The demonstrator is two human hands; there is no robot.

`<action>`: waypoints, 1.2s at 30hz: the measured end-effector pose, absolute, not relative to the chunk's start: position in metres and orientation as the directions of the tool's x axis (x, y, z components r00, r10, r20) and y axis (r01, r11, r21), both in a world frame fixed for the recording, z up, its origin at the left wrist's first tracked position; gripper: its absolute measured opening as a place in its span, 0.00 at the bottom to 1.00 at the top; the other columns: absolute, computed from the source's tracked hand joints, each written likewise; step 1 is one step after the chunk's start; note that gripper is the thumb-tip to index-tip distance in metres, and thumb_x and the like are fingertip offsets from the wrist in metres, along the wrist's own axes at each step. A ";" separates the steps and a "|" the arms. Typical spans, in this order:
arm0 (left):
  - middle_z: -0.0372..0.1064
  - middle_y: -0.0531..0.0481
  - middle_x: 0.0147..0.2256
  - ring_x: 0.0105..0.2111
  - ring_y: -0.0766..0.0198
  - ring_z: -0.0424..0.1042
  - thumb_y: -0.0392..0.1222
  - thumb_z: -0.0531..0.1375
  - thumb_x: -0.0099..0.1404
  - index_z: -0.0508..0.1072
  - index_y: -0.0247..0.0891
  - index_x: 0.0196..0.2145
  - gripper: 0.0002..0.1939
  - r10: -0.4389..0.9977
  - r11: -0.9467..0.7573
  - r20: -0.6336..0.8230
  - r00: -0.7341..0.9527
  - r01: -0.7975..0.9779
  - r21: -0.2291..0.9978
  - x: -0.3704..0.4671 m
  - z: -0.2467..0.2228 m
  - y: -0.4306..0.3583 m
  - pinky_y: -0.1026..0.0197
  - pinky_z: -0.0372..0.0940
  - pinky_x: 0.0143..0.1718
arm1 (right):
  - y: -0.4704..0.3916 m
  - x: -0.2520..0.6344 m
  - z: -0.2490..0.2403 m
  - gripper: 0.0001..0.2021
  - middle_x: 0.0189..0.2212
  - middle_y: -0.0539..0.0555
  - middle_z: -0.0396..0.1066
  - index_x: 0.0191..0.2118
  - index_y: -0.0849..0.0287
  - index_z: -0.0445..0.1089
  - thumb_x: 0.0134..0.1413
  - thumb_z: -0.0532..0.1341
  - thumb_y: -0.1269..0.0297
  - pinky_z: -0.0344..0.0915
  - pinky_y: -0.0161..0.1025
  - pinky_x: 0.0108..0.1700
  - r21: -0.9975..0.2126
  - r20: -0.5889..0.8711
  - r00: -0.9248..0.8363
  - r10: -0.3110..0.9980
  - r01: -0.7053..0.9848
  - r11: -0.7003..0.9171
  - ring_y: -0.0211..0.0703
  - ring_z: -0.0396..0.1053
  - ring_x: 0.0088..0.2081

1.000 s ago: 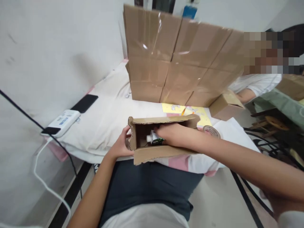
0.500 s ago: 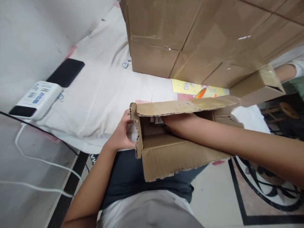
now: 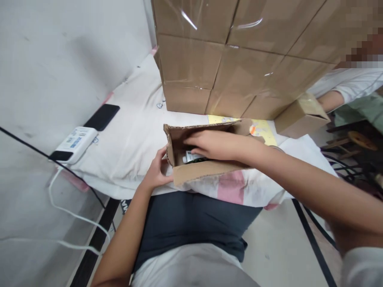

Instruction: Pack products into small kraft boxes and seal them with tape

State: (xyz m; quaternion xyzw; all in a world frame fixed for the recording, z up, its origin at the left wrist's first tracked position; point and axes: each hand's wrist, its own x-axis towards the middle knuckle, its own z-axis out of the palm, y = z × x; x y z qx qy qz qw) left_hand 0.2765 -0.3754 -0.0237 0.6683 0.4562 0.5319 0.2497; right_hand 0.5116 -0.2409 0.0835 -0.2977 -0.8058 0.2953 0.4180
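An open cardboard box (image 3: pixel 206 171) with torn, ragged edges lies on the bed sheet in front of me. My left hand (image 3: pixel 158 171) grips its left end, thumb low and fingers behind the edge. My right hand (image 3: pixel 206 144) reaches inside the box, its fingers bent near the left part. Just below those fingers is a small white and dark tube-like item (image 3: pixel 193 157); whether the fingers touch it I cannot tell. Part of the box's interior is hidden by my right hand and forearm.
Taped cardboard boxes (image 3: pixel 191 63) stand stacked behind. Another person's hand (image 3: pixel 330 100) is at a smaller carton (image 3: pixel 302 115) on the right. A black phone (image 3: pixel 102 117) and a white power bank (image 3: pixel 74 145) with a cable lie left.
The box now rests lower and flatter on the sheet. My right hand has come partly up into sight, and the tube-like item shows more clearly. The camera view has shifted.
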 end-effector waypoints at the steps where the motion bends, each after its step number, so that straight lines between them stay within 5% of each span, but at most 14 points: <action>1: 0.56 0.34 0.64 0.63 0.40 0.62 0.58 0.71 0.54 0.50 0.44 0.68 0.52 0.869 -0.465 0.495 0.010 0.362 0.808 0.278 -0.023 -0.375 0.39 0.67 0.57 | -0.239 0.524 0.090 0.21 0.46 0.59 0.77 0.51 0.56 0.71 0.57 0.64 0.49 0.72 0.51 0.50 -0.754 0.509 -0.422 0.750 0.203 0.625 0.56 0.73 0.53; 6: 0.46 0.36 0.69 0.69 0.38 0.48 0.63 0.69 0.53 0.48 0.51 0.69 0.53 0.663 -0.632 0.748 0.017 0.548 0.548 0.289 -0.003 -0.373 0.33 0.53 0.65 | -0.242 0.599 0.117 0.25 0.52 0.58 0.75 0.58 0.53 0.66 0.62 0.57 0.45 0.72 0.53 0.52 -0.831 0.552 -0.151 0.820 -0.019 0.556 0.55 0.71 0.57; 10: 0.52 0.35 0.67 0.67 0.40 0.54 0.69 0.63 0.56 0.55 0.49 0.67 0.47 0.600 -0.672 0.799 0.030 0.561 0.483 0.298 0.023 -0.369 0.33 0.55 0.63 | -0.265 0.610 0.101 0.28 0.60 0.55 0.69 0.62 0.48 0.63 0.61 0.54 0.40 0.64 0.57 0.62 -0.833 0.548 -0.127 0.827 -0.166 0.527 0.54 0.64 0.63; 17: 0.58 0.35 0.64 0.66 0.42 0.56 0.68 0.62 0.59 0.61 0.44 0.61 0.40 0.524 -0.662 0.849 -0.072 0.593 0.459 0.307 0.044 -0.366 0.36 0.56 0.63 | -0.278 0.589 0.077 0.32 0.64 0.54 0.64 0.66 0.48 0.59 0.62 0.53 0.39 0.48 0.59 0.70 -0.776 0.630 -0.124 0.767 -0.134 0.616 0.54 0.56 0.68; 20: 0.70 0.39 0.56 0.61 0.46 0.63 0.70 0.56 0.63 0.65 0.44 0.58 0.35 0.494 -0.639 0.869 0.027 0.689 0.342 0.304 0.066 -0.364 0.39 0.56 0.62 | -0.277 0.591 0.081 0.31 0.62 0.55 0.66 0.64 0.50 0.61 0.63 0.50 0.39 0.51 0.58 0.69 -0.778 0.628 -0.114 0.770 -0.085 0.623 0.54 0.59 0.67; 24: 0.75 0.42 0.50 0.55 0.49 0.71 0.73 0.37 0.67 0.69 0.43 0.55 0.40 0.651 -0.645 0.705 0.281 0.695 0.318 0.293 0.107 -0.353 0.41 0.47 0.67 | -0.280 0.592 0.083 0.32 0.63 0.57 0.66 0.64 0.51 0.60 0.63 0.47 0.38 0.55 0.57 0.68 -0.800 0.596 -0.110 0.796 0.003 0.600 0.55 0.60 0.66; 29: 0.57 0.39 0.67 0.70 0.42 0.47 0.76 0.42 0.63 0.71 0.42 0.49 0.39 0.757 -0.620 0.531 0.381 0.676 0.398 0.290 0.129 -0.341 0.34 0.34 0.70 | -0.285 0.589 0.081 0.28 0.63 0.58 0.64 0.64 0.53 0.62 0.66 0.48 0.44 0.58 0.56 0.66 -0.807 0.590 -0.058 0.806 -0.019 0.590 0.54 0.60 0.66; 36: 0.37 0.37 0.72 0.72 0.42 0.36 0.69 0.52 0.66 0.60 0.43 0.65 0.38 0.679 -0.715 0.676 0.287 0.466 0.521 0.301 0.097 -0.338 0.36 0.45 0.69 | -0.286 0.586 0.082 0.32 0.55 0.56 0.73 0.50 0.52 0.76 0.68 0.39 0.42 0.50 0.56 0.69 -0.755 0.617 -0.320 0.719 0.016 0.655 0.54 0.57 0.67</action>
